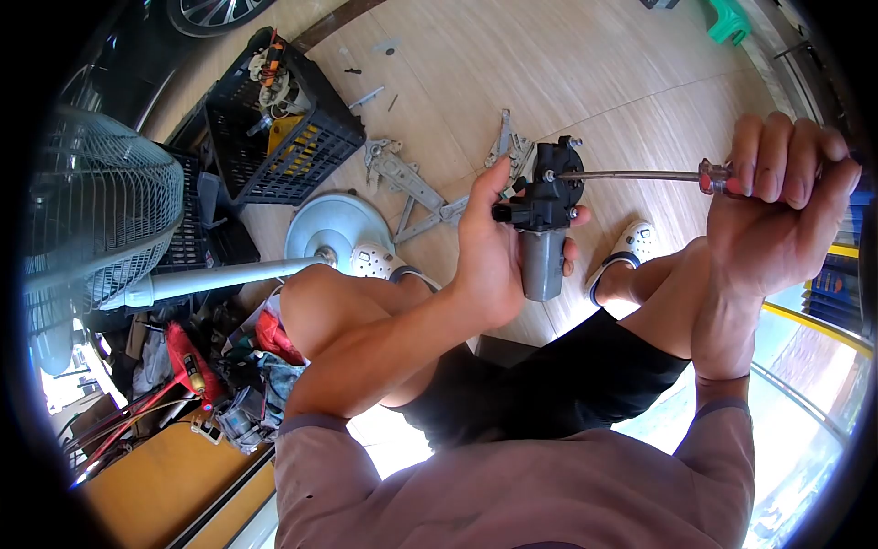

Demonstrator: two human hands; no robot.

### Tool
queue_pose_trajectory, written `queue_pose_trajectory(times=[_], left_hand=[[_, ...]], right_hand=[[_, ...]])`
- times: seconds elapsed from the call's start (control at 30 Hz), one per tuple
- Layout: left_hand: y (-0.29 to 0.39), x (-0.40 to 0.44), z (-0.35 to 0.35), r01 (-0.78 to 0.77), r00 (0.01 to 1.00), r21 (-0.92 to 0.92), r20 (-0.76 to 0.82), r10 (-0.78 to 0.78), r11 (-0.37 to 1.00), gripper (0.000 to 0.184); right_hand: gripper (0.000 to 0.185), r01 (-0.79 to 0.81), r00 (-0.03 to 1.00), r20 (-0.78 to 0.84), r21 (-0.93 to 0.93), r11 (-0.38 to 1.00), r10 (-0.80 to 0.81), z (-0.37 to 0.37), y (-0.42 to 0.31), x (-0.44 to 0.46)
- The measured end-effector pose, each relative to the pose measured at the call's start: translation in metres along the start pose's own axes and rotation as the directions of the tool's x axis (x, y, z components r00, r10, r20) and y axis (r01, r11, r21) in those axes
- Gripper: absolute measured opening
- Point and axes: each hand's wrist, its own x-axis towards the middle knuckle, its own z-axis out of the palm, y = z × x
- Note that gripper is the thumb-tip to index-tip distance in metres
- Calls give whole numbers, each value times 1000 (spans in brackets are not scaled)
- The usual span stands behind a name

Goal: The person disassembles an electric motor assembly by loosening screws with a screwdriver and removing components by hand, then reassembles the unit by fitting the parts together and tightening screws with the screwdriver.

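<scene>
A small motor (543,261) with a grey metal cylinder and a black gear housing (547,197) is held upright in my left hand (489,252), the fingers wrapped behind it. My right hand (773,201) is closed around the clear and red handle of a screwdriver (640,175). The long shaft lies level, and its tip meets the right side of the black housing; the exact contact point is too small to tell. Beyond the motor, a metal scissor-type linkage (412,183) rests on the floor, partly hidden behind my left hand and the motor.
A black crate (306,151) with tools and parts stands at the upper left. Beside it are a fan (119,210) and its round base (338,224). Assorted items and a red tool (187,361) lie at lower left. A green plastic object (728,22) is on the tiled floor (549,73).
</scene>
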Motion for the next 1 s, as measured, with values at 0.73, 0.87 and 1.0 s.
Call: queue_pose_trajectory(times=[0.73, 0.87, 1.0], left_hand=[[20, 6, -7, -36, 971, 133, -229, 66, 990, 58], [18, 4, -17, -2, 972, 182, -230, 45, 983, 64], [15, 1, -20, 17, 974, 160, -228, 21, 987, 64]], right_hand=[[31, -392, 905, -201, -738, 549, 375, 4, -5, -12], [27, -499, 824, -196, -695, 517, 531, -5, -8, -17], [25, -561, 793, -197, -606, 564, 576, -8, -11, -21]])
